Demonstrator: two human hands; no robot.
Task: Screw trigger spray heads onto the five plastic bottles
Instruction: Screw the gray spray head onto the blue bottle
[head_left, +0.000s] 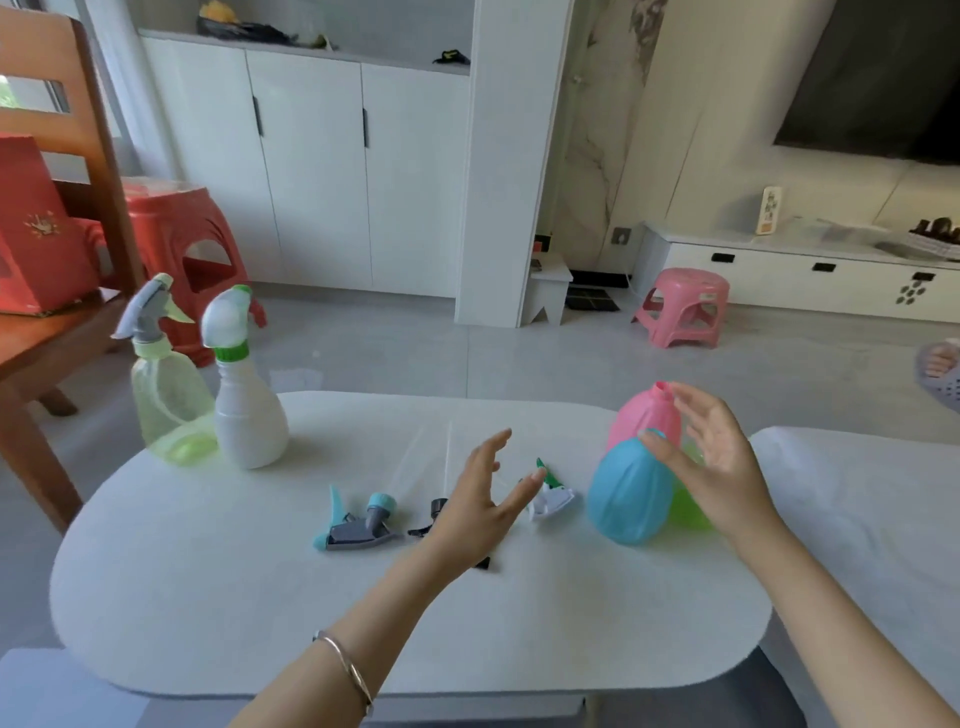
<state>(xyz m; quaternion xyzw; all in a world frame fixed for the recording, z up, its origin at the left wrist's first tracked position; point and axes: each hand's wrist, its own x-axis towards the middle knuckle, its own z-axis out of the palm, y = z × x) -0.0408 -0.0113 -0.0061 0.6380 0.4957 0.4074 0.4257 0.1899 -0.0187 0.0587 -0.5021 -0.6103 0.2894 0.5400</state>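
We are in a home, in what looks like a living room. At twelve o'clock stands a run of white cupboards (311, 171) with an open shelf (389, 57) above, holding odds and ends. At two o'clock a dark television (883, 78) hangs on the wall over a low white cabinet (779, 280) with drawers. Two plastic stools sit on the grey tiled floor (389, 353): a pink stool (685, 306) at one o'clock and a red stool (176, 244) at ten. At nine o'clock a wooden chair (104, 156) carries a red box (36, 234), and at six o'clock, nearest us, lies a white oval table (208, 571).
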